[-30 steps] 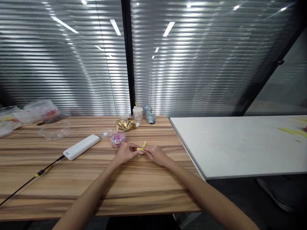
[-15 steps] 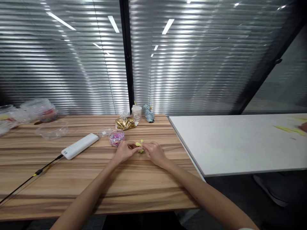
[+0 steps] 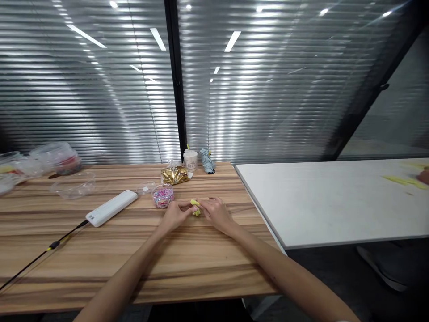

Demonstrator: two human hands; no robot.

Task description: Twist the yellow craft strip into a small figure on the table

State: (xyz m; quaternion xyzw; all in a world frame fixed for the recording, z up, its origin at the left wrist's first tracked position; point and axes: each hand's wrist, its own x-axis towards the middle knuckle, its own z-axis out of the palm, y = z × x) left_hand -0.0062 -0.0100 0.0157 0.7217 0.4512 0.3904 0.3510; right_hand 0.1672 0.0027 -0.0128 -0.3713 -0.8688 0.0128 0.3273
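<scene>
— Since a second ago, the yellow strip (image 3: 195, 207) has bunched smaller between both hands.
— Held how?
— Left hand (image 3: 176, 213) and right hand (image 3: 216, 213) pinch it just above the wooden table (image 3: 100, 250), near the bead cup (image 3: 162, 196); probably folded, too small to tell.

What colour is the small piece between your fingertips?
Yellow: the small piece, pinched between left hand and right hand, head view.

yellow strip (image 3: 195, 207), striped brown wooden table (image 3: 100, 250), white tabletop (image 3: 328, 201), gold packet (image 3: 174, 175)
</scene>
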